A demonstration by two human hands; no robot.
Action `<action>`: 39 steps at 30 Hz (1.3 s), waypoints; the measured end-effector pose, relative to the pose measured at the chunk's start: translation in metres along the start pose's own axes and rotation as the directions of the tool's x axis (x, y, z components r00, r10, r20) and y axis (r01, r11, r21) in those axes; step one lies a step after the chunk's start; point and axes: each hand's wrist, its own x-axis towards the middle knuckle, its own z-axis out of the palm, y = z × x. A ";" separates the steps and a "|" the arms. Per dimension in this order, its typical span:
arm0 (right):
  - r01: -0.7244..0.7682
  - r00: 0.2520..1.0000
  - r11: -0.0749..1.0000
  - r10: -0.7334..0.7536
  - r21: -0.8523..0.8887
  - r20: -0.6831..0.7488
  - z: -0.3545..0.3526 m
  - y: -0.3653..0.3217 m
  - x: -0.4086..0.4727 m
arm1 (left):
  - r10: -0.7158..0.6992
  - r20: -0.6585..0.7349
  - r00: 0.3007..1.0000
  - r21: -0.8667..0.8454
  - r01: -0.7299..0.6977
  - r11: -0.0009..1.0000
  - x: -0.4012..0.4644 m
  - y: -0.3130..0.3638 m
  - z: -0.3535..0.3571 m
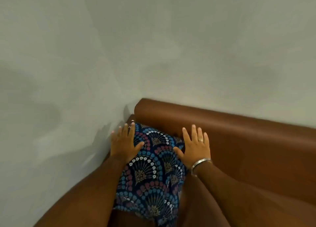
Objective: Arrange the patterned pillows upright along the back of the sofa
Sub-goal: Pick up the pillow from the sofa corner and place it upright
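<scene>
I see the patterned pillow (153, 172) standing in the sofa (248, 141) corner, leaning on its brown back. My left hand (124, 144) lies flat with fingers spread on the pillow's left edge, my right hand (195, 148) flat and spread on its right edge. Beyond the pillow, the wall (153, 47).

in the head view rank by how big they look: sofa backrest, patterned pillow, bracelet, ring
1. sofa backrest, running off the right edge
2. patterned pillow, partly hidden under both hands
3. bracelet on the right wrist
4. ring on the right hand
</scene>
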 end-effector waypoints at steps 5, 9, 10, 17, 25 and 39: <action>-0.740 0.661 0.481 0.391 0.471 0.641 0.091 -0.030 0.016 | -0.318 0.283 0.905 -0.381 0.411 0.828 0.030 -0.057 0.046; -0.879 0.447 -0.109 0.148 0.463 0.882 0.123 -0.037 0.021 | -0.266 0.420 0.868 -0.605 0.486 0.630 0.036 -0.053 0.041; -0.873 0.441 -0.174 0.117 0.456 0.890 0.124 -0.035 0.017 | -0.263 0.431 0.863 -0.617 0.494 0.612 0.034 -0.051 0.036; -0.783 0.552 -0.350 -0.014 0.513 0.833 0.063 0.067 -0.050 | -0.173 0.278 0.945 -0.728 0.325 0.603 -0.023 0.076 -0.042; -0.660 0.580 -0.424 0.237 0.620 0.779 0.062 0.369 -0.170 | 0.090 0.448 0.889 -0.856 0.398 0.330 -0.111 0.377 0.072; -0.339 0.474 -0.325 0.752 0.883 0.458 0.120 0.757 -0.268 | 0.474 0.581 0.661 -0.798 0.579 0.171 -0.143 0.817 0.276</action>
